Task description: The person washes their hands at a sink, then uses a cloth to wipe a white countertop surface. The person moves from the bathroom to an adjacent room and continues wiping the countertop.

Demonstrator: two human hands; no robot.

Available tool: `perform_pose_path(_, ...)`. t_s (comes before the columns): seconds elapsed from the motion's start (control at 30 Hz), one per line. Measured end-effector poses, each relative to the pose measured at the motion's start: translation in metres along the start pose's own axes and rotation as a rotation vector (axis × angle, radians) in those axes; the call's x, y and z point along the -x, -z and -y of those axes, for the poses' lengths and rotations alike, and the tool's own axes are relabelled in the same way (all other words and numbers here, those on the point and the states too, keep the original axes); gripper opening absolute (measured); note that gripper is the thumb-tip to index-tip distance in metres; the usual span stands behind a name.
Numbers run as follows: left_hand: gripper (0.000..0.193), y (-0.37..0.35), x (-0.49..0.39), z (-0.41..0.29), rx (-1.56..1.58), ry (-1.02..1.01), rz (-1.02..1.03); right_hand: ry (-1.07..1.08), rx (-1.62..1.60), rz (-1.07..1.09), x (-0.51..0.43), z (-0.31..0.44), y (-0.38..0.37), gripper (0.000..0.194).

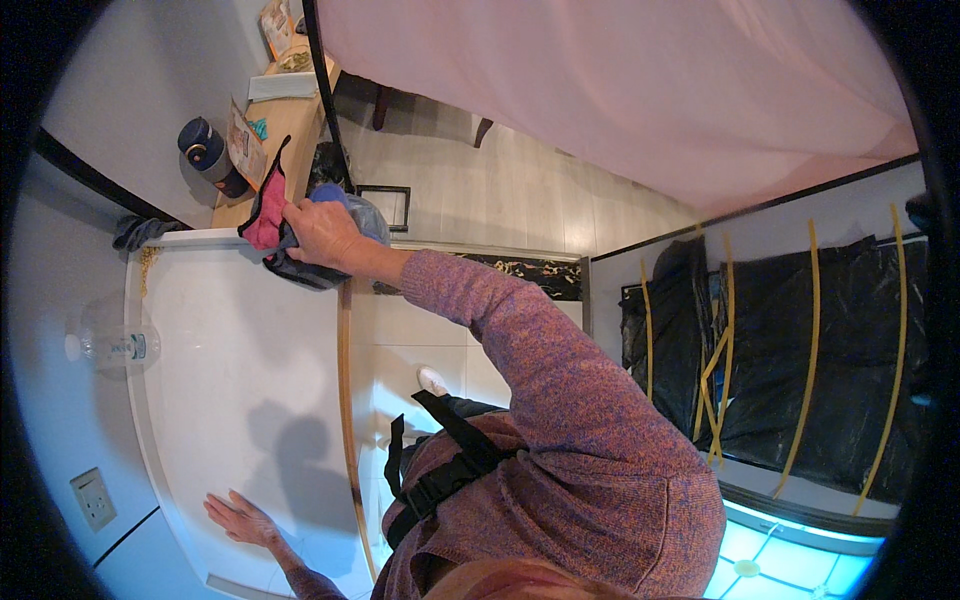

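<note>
My right hand [324,234] grips a pink and dark grey cloth with black trim [268,214] at the far right corner of a white countertop [240,352]. A thin black strap of the cloth sticks up, and a grey part hangs below my fingers. Just behind that hand is a clear plastic jug with a blue cap [367,219], partly hidden. My left hand [241,517] is empty, fingers spread, over the other end of the countertop; whether it touches the surface I cannot tell.
A clear plastic bottle [124,345] stands along the wall edge near a crumpled grey cloth [142,232]. On a wooden shelf [294,154] are a dark insulated bottle [206,154] and a pouch [246,146]. A pink curtain [622,82] hangs opposite; taped black plastic [772,322] covers the wall behind.
</note>
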State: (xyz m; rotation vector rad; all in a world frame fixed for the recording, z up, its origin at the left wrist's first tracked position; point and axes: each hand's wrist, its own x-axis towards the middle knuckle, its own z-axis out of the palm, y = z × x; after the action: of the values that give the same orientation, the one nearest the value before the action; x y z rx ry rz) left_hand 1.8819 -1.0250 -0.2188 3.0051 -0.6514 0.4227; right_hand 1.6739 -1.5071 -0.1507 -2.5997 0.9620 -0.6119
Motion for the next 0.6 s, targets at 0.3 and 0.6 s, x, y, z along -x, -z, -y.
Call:
perform_pose_path(0.3,0.067,0.007,0.0,0.0,-0.03,0.019,0.026,-0.005,0.004,0.006,0.001,0.005,0.01,0.05)
perform_pose_path(0.6,0.059,0.003,-0.001,0.009,0.194,-0.156,-0.139,-0.024,0.062,0.047,0.001,0.004,0.01,0.046)
